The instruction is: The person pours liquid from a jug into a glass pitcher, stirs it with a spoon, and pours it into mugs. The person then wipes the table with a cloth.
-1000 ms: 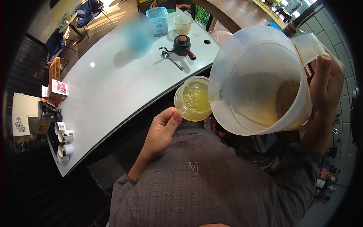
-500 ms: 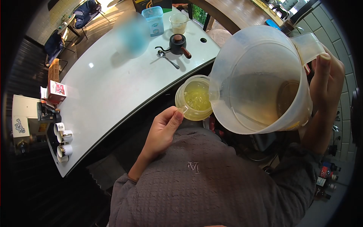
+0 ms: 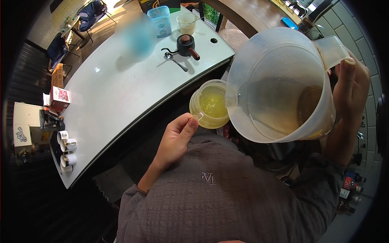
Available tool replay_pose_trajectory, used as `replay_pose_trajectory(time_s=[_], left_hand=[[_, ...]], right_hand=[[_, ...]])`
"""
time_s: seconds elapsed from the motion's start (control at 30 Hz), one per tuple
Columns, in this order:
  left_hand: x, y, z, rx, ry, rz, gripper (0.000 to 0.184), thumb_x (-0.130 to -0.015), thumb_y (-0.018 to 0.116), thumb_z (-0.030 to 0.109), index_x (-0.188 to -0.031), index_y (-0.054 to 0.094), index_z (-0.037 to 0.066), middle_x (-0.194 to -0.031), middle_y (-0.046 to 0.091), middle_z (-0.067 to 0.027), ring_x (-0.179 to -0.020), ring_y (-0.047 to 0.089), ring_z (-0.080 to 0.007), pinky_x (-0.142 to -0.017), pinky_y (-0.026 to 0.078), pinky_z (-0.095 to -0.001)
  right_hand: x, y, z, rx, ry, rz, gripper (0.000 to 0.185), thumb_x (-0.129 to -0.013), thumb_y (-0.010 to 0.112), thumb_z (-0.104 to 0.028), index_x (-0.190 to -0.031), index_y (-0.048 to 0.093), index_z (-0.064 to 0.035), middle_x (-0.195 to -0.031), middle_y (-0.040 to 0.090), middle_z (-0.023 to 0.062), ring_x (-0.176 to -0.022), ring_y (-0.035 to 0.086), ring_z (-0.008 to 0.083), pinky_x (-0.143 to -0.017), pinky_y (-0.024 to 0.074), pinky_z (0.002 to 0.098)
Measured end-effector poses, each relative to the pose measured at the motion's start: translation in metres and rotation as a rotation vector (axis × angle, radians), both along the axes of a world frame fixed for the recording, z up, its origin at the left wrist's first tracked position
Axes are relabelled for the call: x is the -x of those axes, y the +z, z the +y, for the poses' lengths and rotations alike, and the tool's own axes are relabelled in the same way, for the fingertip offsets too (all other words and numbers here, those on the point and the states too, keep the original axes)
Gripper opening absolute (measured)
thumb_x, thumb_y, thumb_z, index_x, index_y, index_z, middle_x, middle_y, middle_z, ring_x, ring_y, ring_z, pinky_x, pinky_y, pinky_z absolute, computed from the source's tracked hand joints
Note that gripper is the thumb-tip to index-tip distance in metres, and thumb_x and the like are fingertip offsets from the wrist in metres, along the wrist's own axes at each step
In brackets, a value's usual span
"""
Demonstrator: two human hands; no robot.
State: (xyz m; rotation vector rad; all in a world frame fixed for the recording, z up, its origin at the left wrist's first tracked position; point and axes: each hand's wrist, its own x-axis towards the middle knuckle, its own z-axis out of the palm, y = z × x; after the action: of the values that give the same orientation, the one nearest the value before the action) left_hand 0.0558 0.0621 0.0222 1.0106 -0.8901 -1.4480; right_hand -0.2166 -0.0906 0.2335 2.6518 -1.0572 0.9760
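Cup (image 3: 208,106) partly behind tilted jug (image 3: 279,87)

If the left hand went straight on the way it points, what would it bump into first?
The left hand holds the small jug; beyond it, probably the large pitcher, whose spout appears right at the jug's rim. Depth is unclear, so it might pass underneath.

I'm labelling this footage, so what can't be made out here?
Head view: pale blue shape over the counter, blurred.
Head view: box at the top, cut off by the edge.
Head view: print on the bottles, too small.
Head view: most fingers of the right hand, behind the jug.
Head view: floor of the cup, hidden by its liquid.
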Motion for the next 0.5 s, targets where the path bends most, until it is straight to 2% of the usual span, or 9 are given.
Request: replay_pose_trajectory(time_s=[0.03,0.07,0.13,0.5], left_hand=[[0.001,-0.002,0.000,0.022,-0.002,0.015,0.030,-0.098,0.053,0.031,-0.090,0.059,0.003,-0.074,0.043,0.0088,-0.068,0.033,-0.0009,-0.061,0.029,-0.0171],[0.003,-0.001,-0.001,0.022,-0.005,0.015,0.030,-0.098,0.053,0.031,-0.090,0.059,0.003,-0.074,0.043,0.0088,-0.068,0.033,-0.0009,-0.061,0.029,-0.0171],[0.007,0.003,-0.002,-0.026,-0.010,0.001,0.030,-0.099,0.050,0.029,-0.077,0.047,0.008,-0.074,0.044,0.0016,-0.072,0.037,-0.0084,-0.068,0.033,-0.0232],[0.023,0.004,-0.006,-0.022,-0.018,-0.033,0.031,-0.099,0.049,0.031,-0.078,0.048,0.008,-0.074,0.044,0.0022,-0.072,0.037,-0.0083,-0.069,0.033,-0.0231]], right_hand=[[0.001,-0.001,0.000,0.000,-0.003,0.000,0.051,-0.100,0.041,-0.040,-0.070,0.054,-0.0004,-0.052,0.043,-0.0003,-0.049,0.036,0.0069,-0.046,0.0274,0.0259],[0.002,-0.002,0.000,0.002,-0.002,-0.021,0.051,-0.100,0.041,-0.039,-0.069,0.054,-0.0006,-0.052,0.042,-0.0006,-0.049,0.035,0.0069,-0.046,0.0267,0.0259],[0.005,-0.003,0.000,0.002,-0.003,-0.042,0.051,-0.100,0.040,-0.039,-0.069,0.053,-0.0007,-0.052,0.042,-0.0009,-0.049,0.034,0.0069,-0.046,0.0260,0.0260],[0.022,-0.001,-0.001,0.005,0.010,-0.001,0.049,-0.101,0.040,-0.037,-0.070,0.053,-0.0010,-0.053,0.043,-0.0007,-0.049,0.035,0.0069,-0.046,0.0267,0.0259]])
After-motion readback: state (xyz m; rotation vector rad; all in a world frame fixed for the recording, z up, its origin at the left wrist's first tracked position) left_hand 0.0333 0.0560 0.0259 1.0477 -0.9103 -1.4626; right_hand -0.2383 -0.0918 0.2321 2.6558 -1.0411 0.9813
